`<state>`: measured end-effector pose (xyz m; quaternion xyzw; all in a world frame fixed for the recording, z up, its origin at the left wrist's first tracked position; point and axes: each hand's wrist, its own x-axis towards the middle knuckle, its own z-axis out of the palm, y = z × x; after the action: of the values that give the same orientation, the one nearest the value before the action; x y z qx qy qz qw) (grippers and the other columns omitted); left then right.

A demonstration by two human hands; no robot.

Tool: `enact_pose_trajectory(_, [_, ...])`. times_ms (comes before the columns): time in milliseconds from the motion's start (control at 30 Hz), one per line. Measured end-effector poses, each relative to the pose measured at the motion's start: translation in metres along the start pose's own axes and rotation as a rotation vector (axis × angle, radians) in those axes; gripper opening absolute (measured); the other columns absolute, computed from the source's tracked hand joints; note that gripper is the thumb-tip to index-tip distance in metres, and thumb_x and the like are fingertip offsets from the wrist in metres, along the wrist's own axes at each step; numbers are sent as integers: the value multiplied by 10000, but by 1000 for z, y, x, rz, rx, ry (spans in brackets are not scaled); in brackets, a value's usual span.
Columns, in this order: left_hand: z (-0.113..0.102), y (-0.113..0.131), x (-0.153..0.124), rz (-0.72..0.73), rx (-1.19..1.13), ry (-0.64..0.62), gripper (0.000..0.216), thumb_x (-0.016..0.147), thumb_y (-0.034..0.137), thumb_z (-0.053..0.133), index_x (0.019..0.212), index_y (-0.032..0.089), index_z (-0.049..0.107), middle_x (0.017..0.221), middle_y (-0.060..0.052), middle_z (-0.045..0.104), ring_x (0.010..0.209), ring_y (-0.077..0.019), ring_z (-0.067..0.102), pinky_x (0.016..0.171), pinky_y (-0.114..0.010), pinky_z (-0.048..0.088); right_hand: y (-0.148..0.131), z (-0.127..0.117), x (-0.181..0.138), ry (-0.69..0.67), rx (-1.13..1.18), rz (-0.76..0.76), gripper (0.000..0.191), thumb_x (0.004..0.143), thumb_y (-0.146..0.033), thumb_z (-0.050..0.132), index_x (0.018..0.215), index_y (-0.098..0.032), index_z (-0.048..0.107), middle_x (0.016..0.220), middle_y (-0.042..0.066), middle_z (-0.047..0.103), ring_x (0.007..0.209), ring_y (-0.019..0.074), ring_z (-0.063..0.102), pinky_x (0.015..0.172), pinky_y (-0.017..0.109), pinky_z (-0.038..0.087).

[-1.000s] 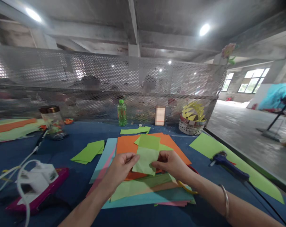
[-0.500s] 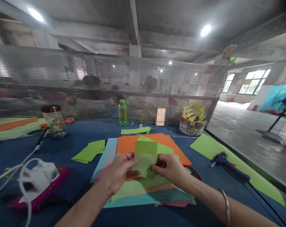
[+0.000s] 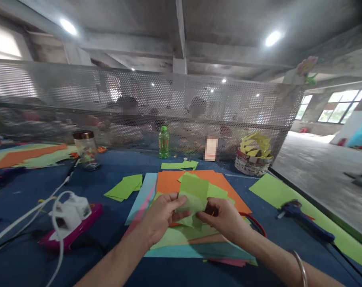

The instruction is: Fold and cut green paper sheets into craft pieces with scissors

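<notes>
Both my hands hold a small light green paper piece [image 3: 193,194] above a stack of coloured sheets [image 3: 187,239] on the blue table. My left hand [image 3: 160,217] pinches its left lower edge with thumb and fingers closed on it. My right hand [image 3: 225,217] grips its lower right part, fingers curled. The paper stands up and is partly folded at the bottom. An orange sheet [image 3: 169,181] lies on top of the stack behind the hands.
A blue glue gun [image 3: 303,217] lies on a long green sheet [image 3: 270,189] at right. Red scissors handle [image 3: 257,223] peeks beside the stack. A white adapter on a magenta power strip [image 3: 70,221] sits left. Folded green papers [image 3: 124,187], a jar [image 3: 85,149], green bottle [image 3: 163,142], woven basket [image 3: 252,157], mesh screen behind.
The hands have drawn closer together and the green paper's lower part has been folded up, so it looks shorter. The camera view has shifted, moving everything slightly right.
</notes>
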<state>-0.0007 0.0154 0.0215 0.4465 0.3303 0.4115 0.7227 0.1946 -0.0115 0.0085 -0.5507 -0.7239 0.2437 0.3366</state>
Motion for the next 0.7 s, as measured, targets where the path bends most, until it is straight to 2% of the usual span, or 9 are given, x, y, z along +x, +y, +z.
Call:
enact_pose_trajectory(133, [0, 0, 1, 15, -12, -9, 180, 755, 263, 751, 882, 136, 742, 940, -76, 723, 868, -164, 643, 872, -313, 543, -4, -8, 2, -54, -6, -15, 207, 774, -311, 659, 643, -165, 595, 585, -26, 589, 554, 109, 486, 502, 204, 321])
enact_pose_trajectory(233, [-3, 0, 3, 40, 0, 2, 139, 764, 254, 743, 842, 139, 741, 903, -62, 722, 862, -159, 639, 884, -319, 544, -14, -36, 3, -188, -65, -63, 190, 837, -358, 612, 780, -187, 673, 724, -13, 686, 653, 127, 567, 583, 207, 378])
enact_pose_trajectory(333, [-6, 1, 4, 34, -4, 35, 98, 764, 240, 741, 796, 147, 738, 873, -45, 720, 850, -152, 638, 879, -311, 549, -16, -72, -3, -205, -334, -49, 217, 893, -342, 519, 825, -206, 675, 739, -5, 682, 649, 139, 575, 570, 225, 359])
enact_pose_trajectory(433, [-7, 2, 3, 19, -30, 68, 57, 755, 213, 745, 749, 158, 730, 847, -29, 719, 832, -144, 643, 868, -300, 554, -2, -92, -20, -201, -582, 17, 199, 882, -308, 509, 788, -194, 642, 768, 36, 670, 682, 179, 590, 588, 259, 361])
enact_pose_trajectory(500, [-7, 3, 3, 16, -30, 68, 48, 755, 206, 744, 767, 161, 733, 859, -27, 722, 840, -145, 647, 873, -297, 552, 13, -93, -36, -229, -630, 80, 182, 848, -353, 564, 878, -191, 640, 849, 77, 675, 754, 226, 612, 637, 290, 389])
enact_pose_trajectory(600, [-7, 4, 4, 19, -9, 54, 81, 755, 228, 749, 802, 162, 737, 883, -28, 725, 848, -147, 652, 880, -294, 546, 33, -86, -56, -212, -552, 92, 247, 874, -362, 536, 1052, -209, 615, 944, 104, 668, 867, 258, 625, 711, 310, 416])
enact_pose_trajectory(700, [-8, 5, 4, 14, 4, 58, 108, 741, 246, 762, 810, 166, 737, 900, -32, 728, 832, -149, 658, 869, -291, 547, 49, -81, -66, -191, -464, 99, 301, 880, -331, 522, 1165, -239, 552, 871, 58, 661, 812, 238, 627, 659, 291, 416])
